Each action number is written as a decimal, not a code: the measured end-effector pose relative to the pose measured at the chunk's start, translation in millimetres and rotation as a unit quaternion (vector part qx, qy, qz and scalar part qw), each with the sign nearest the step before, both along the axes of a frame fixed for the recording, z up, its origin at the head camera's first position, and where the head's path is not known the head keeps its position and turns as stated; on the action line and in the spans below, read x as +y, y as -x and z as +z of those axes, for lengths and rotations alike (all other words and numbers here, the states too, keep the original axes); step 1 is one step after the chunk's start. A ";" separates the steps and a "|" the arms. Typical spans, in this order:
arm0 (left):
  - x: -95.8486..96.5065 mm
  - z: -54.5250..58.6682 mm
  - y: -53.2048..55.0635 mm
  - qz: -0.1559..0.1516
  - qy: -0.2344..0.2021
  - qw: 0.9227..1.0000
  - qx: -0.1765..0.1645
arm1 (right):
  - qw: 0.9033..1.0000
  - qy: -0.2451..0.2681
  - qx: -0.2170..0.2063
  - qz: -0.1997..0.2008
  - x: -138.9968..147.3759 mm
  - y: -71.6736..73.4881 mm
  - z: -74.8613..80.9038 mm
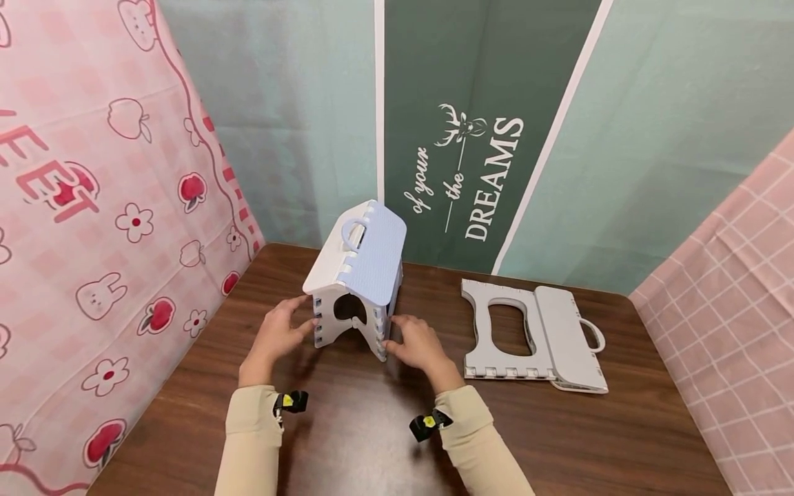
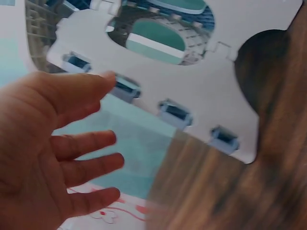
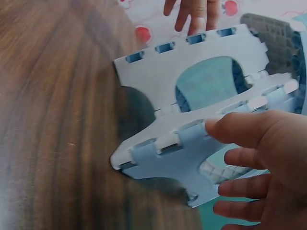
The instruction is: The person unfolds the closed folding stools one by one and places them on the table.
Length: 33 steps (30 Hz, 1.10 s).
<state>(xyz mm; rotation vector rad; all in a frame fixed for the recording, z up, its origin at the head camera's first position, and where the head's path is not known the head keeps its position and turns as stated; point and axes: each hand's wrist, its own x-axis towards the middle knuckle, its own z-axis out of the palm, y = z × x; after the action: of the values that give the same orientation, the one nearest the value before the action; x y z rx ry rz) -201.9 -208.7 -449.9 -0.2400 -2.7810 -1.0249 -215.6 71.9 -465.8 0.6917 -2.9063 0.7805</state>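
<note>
A half-folded white and light-blue folding step stool (image 1: 380, 255) stands upright on the table, its two top panels peaked like a roof with a loop handle. Its hinged end panel (image 2: 187, 79) bends inward at the middle. My left hand (image 1: 280, 334) is at the stool's left side, thumb at the hinged edge and fingers spread loosely. On the opposite side, my right hand (image 1: 420, 342) has its thumb (image 3: 240, 127) on the hinged edge of the blue leg panel (image 3: 168, 160), its other fingers fairly straight beside that panel.
A second folding step stool (image 1: 571, 337), white, lies folded flat on the dark wooden table (image 1: 546, 434) at the right, its handle pointing right. Printed cloths hang behind and at both sides, including a pink fruit-patterned one (image 1: 124, 275) at the left.
</note>
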 end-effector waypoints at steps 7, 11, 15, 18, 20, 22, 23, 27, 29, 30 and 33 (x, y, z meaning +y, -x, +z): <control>-1.6 23.1 -6.1 0.011 0.064 0.998 -0.011 | 0.997 -0.056 0.043 -0.036 1.6 0.3 21.4; -1.5 33.1 -7.0 0.018 0.090 0.996 0.008 | 0.995 -0.063 0.061 -0.039 2.2 1.2 34.0; -1.2 40.1 -8.1 0.018 0.095 0.995 0.029 | 0.994 -0.054 0.081 -0.044 3.0 1.9 42.6; -0.6 45.4 -9.0 0.016 0.097 0.993 0.059 | 0.993 -0.050 0.096 -0.047 4.0 3.1 46.9; -0.3 48.5 -9.7 0.014 0.097 0.992 0.084 | 0.992 -0.050 0.101 -0.047 4.7 3.6 48.9; 0.2 51.8 -9.8 0.012 0.093 0.990 0.107 | 0.992 -0.048 0.104 -0.048 5.4 4.1 51.5; 0.5 53.7 -9.9 0.010 0.091 0.989 0.116 | 0.992 -0.046 0.107 -0.048 5.7 4.3 53.0; 2.2 59.6 -9.2 0.003 0.083 0.986 0.146 | 0.992 -0.029 0.113 -0.049 6.9 4.2 60.1; 3.5 62.1 -9.1 -0.001 0.078 0.984 0.160 | 0.992 -0.017 0.115 -0.049 7.2 3.9 63.7; 4.4 63.3 -8.9 -0.005 0.075 0.983 0.167 | 0.992 -0.011 0.115 -0.049 7.3 3.9 65.4; 8.5 67.9 -9.1 -0.014 0.062 0.981 0.186 | 0.992 0.006 0.114 -0.046 7.0 4.0 70.4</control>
<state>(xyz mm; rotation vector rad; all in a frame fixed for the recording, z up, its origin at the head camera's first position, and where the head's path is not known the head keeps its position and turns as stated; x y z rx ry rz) -192.9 -200.2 -382.1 -0.4389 -2.5064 -0.7244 -219.6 78.9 -395.4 0.5972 -2.7024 0.6616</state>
